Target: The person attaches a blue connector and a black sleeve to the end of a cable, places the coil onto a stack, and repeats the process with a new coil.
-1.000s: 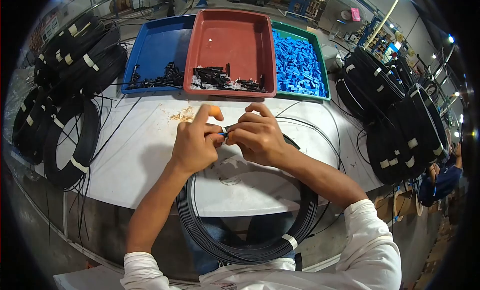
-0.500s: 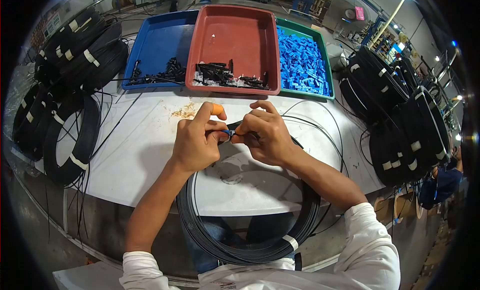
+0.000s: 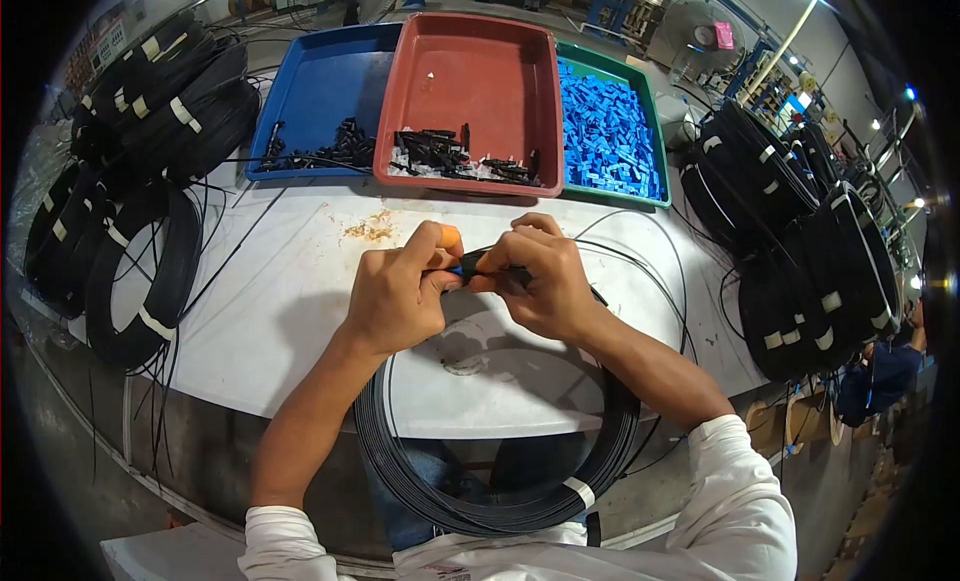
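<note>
My left hand (image 3: 400, 286), with orange tape round one finger, pinches a small blue piece (image 3: 456, 271) between thumb and forefinger. Against it, my right hand (image 3: 540, 276) grips a small black connector (image 3: 474, 262), partly hidden by the fingers. The fingertips of both hands almost touch. Beneath the hands a coil of black cable (image 3: 500, 516), bound with white tape, hangs over the table's front edge and rests at my lap.
Blue (image 3: 325, 66), red (image 3: 480, 76) and green (image 3: 650, 111) trays stand at the back of the white table (image 3: 250, 331), holding black and blue parts. Black cable coils are stacked at left (image 3: 180, 111) and right (image 3: 850, 271). A person (image 3: 880, 376) is at far right.
My left forefinger has curled down closer to the thumb. Both hands have shifted slightly, and the black connector now shows between them where a pale tip showed before.
</note>
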A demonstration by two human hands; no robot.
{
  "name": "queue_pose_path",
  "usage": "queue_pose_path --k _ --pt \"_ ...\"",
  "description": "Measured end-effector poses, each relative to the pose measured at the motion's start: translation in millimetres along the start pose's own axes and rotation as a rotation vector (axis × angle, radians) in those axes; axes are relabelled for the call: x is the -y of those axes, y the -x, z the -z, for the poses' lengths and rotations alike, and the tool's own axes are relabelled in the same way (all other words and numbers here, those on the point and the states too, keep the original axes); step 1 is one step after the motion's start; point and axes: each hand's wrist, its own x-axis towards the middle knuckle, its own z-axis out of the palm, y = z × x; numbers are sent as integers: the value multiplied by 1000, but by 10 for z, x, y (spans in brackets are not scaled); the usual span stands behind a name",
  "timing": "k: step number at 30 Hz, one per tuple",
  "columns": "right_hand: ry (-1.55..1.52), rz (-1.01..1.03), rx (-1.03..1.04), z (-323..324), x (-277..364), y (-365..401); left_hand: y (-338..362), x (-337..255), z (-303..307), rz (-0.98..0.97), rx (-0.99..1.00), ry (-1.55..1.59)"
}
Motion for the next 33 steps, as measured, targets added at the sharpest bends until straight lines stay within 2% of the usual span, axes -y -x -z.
queue_pose_path --k 2,3,4,5,6,8,9,10,11,12,13,14,15,16,18,20,21,23,24,26,27,28,30,31,32,33 --pt "226 259 -123 -4 -12 6 -10 6 9 53 27 31" --pt "224 257 -122 -6 -24 2 -44 31 34 281 89 226" --pt "310 358 -123 -9 -39 -7 -73 57 53 509 150 423" --pt "395 461 -124 -16 -53 -23 -86 89 62 576 172 484" --pt "478 569 -126 -30 -57 -41 -85 59 69 578 168 482" --pt "467 588 -119 -61 -22 -65 -84 -37 73 447 116 256" --pt "364 482 -61 -70 -23 -68 -34 -41 43 242 63 82" --pt "262 373 -5 -67 -23 -62 -21 -35 19 238 67 85" --pt "121 183 -7 -61 -5 -40 -10 -30 4 126 35 24" --pt "121 183 -9 -62 9 -23 -3 -25 2 16 0 -41" --pt "46 99 -47 -65 19 -14 -7 -28 1 -13 10 -103" --pt "-28 16 -84 -60 19 -14 -15 -31 6 -12 7 -107" --pt "106 171 -83 -13 -19 -10 -29 -35 6 101 3 -18" --pt "108 170 -82 -14 -19 -23 -48 -35 -2 211 1 77" --pt "420 580 -198 -31 -4 -44 -80 40 41 542 88 510" --pt "459 641 -250 -41 11 -58 -118 41 97 654 183 555" --pt "456 651 -224 -49 -10 -66 -107 37 75 652 184 555" --pt "418 618 -118 -34 -47 -90 -48 29 19 438 64 339" --pt "419 619 -123 -37 -46 -91 -19 26 23 434 66 337" --pt "172 265 -53 -41 -41 -63 21 34 42 -173 45 -218" --pt "57 119 -51 -71 -40 -26 25 58 66 -177 92 -229" --pt "57 118 -52 -62 -40 -31 24 57 54 -178 94 -229" --pt "11 111 -39 -21 -41 -55 25 4 11 61 30 -110" --pt "89 163 -10 -1 -112 -62 -43 -52 36 260 73 25" --pt "170 133 80 42 -137 -61 -69 -9 57 272 88 44" --pt "191 135 37 62 -138 -63 -89 64 71 195 39 -1"
